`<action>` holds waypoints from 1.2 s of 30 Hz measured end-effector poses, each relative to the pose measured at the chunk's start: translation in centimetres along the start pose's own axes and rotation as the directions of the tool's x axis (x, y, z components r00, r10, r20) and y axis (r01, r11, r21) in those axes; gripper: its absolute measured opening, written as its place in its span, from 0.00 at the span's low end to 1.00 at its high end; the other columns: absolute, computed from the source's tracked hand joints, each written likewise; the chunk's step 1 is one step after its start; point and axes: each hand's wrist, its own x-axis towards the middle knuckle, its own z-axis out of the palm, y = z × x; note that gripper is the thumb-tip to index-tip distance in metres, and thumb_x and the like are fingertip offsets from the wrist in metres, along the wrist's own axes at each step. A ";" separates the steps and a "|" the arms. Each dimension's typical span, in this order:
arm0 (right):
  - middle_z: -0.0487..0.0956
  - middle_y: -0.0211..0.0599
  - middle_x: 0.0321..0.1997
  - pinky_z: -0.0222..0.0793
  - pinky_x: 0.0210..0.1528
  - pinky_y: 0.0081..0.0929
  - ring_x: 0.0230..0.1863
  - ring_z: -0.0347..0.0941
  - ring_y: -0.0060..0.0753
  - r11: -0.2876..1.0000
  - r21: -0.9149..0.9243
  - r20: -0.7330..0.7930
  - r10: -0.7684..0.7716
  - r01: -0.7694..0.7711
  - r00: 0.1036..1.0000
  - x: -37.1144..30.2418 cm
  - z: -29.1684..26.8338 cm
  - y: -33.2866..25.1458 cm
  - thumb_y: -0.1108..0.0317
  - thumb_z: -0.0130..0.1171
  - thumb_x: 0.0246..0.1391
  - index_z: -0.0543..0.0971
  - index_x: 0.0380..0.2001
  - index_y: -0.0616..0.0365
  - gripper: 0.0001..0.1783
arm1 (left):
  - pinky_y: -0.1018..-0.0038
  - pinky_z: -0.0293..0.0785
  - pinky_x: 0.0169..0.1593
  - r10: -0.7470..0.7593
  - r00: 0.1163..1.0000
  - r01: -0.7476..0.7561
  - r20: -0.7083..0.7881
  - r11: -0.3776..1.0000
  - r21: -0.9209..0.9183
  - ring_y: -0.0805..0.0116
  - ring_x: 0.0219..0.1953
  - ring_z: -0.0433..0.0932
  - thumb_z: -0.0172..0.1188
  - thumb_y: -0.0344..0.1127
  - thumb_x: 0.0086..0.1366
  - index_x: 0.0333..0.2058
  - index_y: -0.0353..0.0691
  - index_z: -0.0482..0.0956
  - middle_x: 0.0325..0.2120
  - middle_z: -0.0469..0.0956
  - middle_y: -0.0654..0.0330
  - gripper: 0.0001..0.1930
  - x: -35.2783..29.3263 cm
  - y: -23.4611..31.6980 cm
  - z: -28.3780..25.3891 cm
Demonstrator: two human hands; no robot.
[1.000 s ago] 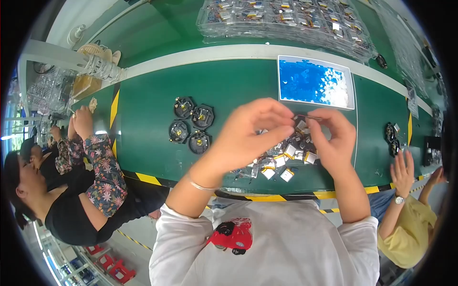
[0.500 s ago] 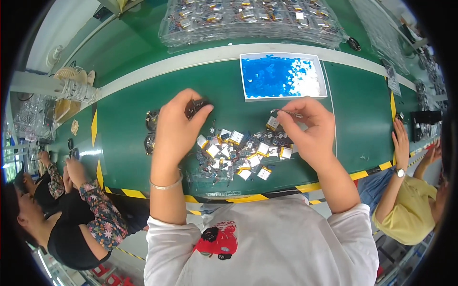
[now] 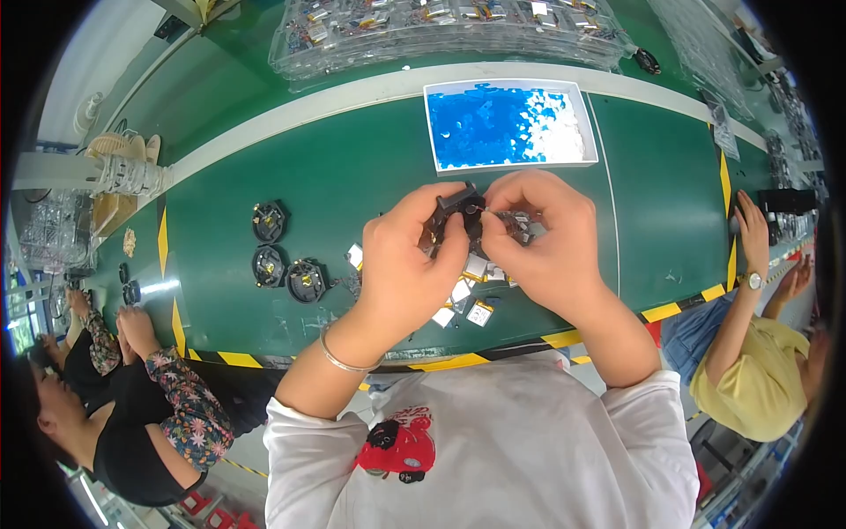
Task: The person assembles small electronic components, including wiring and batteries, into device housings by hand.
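My left hand (image 3: 407,260) is closed around a black plastic housing (image 3: 464,201), held tilted above the table. My right hand (image 3: 553,242) meets it, thumb and forefinger pinched at the housing's edge on a small wired electronic part (image 3: 522,226), mostly covered by the fingers. Beneath both hands lies a loose pile of small silver battery packs (image 3: 478,313) with yellow tape edges, wires and little boards, partly hidden by my hands. Left of the pile rest three round black housings (image 3: 307,280) with brass-coloured parts inside.
A white box (image 3: 518,167) of small blue and white pieces stands beyond my hands. Stacked clear trays (image 3: 441,55) of batteries lie behind a pale rail (image 3: 300,118). Yellow-black tape (image 3: 458,362) marks the table's near edge. Co-workers sit at left (image 3: 145,414) and right (image 3: 749,379).
My left hand has moved right with the black housing, and my right hand has shifted left to meet it. The housings at the left are now uncovered.
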 end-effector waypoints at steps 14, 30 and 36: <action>0.76 0.36 0.26 0.71 0.28 0.22 0.25 0.75 0.29 0.965 -0.204 -0.072 -0.180 0.162 0.981 0.0 0.6 0.3 0.79 0.61 0.38 0.75 0.24 0.62 0.06 | 0.77 0.73 0.28 0.125 0.992 -0.122 -0.010 0.979 0.163 0.69 0.24 0.80 0.56 0.22 0.55 0.41 0.33 0.75 0.30 0.81 0.54 0.13 0.0 0.2 0.5; 0.77 0.32 0.28 0.71 0.28 0.19 0.27 0.75 0.22 0.998 -0.050 0.059 -0.028 0.031 0.998 0.1 0.1 0.2 0.81 0.61 0.45 0.74 0.30 0.61 0.08 | 0.81 0.75 0.31 -0.254 0.941 0.326 0.224 0.860 -0.393 0.77 0.28 0.77 0.53 0.24 0.64 0.35 0.31 0.73 0.28 0.78 0.59 0.03 1.3 0.3 -1.7; 0.77 0.31 0.31 0.69 0.28 0.15 0.29 0.73 0.17 0.776 0.447 0.398 0.272 -0.445 0.876 0.8 -1.7 1.8 0.77 0.61 0.49 0.73 0.33 0.63 0.09 | 0.78 0.78 0.31 -0.282 0.916 0.394 0.286 0.770 -0.502 0.70 0.30 0.80 0.52 0.28 0.65 0.37 0.30 0.74 0.30 0.79 0.54 0.06 1.6 0.7 -2.0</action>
